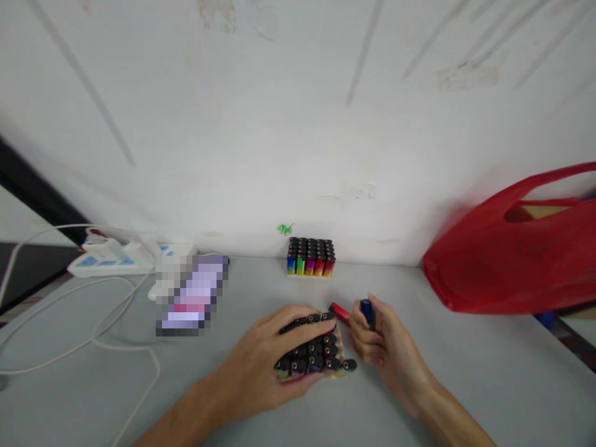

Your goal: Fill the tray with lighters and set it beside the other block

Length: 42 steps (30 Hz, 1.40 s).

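My left hand [263, 357] is wrapped over a block of lighters [315, 349] with black tops, standing upright in rows. One lighter [348, 365] leans out at the block's near right corner. Just to the right, my right hand [388, 347] is closed around a blue lighter [367, 310], its bottom end pointing up past the thumb. A red lighter [341, 311] lies between the two hands, partly covered by the right fingers; whether they touch it I cannot tell.
By the wall stands a second block of colourful lighters [310, 257]. On the left are a phone [198, 295], a white power strip [112, 257] and loose white cables [151, 354]. A red bag [503, 261] sits at the right on the grey table [223, 410].
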### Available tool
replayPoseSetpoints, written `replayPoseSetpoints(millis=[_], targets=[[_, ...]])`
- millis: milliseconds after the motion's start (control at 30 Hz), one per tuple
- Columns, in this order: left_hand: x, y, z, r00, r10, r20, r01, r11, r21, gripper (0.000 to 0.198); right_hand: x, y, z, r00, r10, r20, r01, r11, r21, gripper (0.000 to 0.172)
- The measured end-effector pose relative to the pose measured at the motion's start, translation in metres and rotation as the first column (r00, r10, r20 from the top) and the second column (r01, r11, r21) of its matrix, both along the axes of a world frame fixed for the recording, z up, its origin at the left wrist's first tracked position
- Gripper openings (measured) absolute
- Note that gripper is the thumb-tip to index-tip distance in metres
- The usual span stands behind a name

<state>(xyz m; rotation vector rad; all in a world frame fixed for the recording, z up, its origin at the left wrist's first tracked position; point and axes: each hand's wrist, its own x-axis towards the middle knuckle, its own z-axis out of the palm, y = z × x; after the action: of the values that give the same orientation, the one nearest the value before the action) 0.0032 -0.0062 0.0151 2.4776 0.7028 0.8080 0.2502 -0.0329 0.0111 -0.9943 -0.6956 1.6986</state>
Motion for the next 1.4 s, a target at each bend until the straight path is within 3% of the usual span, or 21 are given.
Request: replayPoseSetpoints(millis=[133,300,533,900,1400], targets=[[0.0,0.0,-0.002,1.0,-0.002,0.003,0.002,1.0,0.005,0.069,-0.004,-0.002,0.001,0.975,-0.117,0.188,0.085,0.982,0.17,0.046],[-0.001,0.001,-0.005,1.0,-0.009,-0.004,0.009,1.0,-0.002,0.072,-0.003,-0.003,0.005,0.907,-0.155,0.392,0.0,0.93,0.368,0.042],[-0.003,-0.001,-0.003,0.999,0.009,-0.036,-0.009,1.0,-0.011,0.076,0.005,0.0,0.009,0.871,-0.053,0.488,-0.135,0.93,0.341,0.04],[-0.003,-0.001,-0.004,0.999,0.006,-0.031,-0.006,1.0,-0.018,0.081,0.018,0.001,0.009,0.746,-0.05,0.664,-0.257,0.899,0.355,0.034],[-0.002,-0.001,-0.005,0.999,0.014,-0.034,-0.015,1.0,-0.013,0.083,0.025,-0.004,0.017,0.743,-0.006,0.67,-0.386,0.813,0.435,0.018]])
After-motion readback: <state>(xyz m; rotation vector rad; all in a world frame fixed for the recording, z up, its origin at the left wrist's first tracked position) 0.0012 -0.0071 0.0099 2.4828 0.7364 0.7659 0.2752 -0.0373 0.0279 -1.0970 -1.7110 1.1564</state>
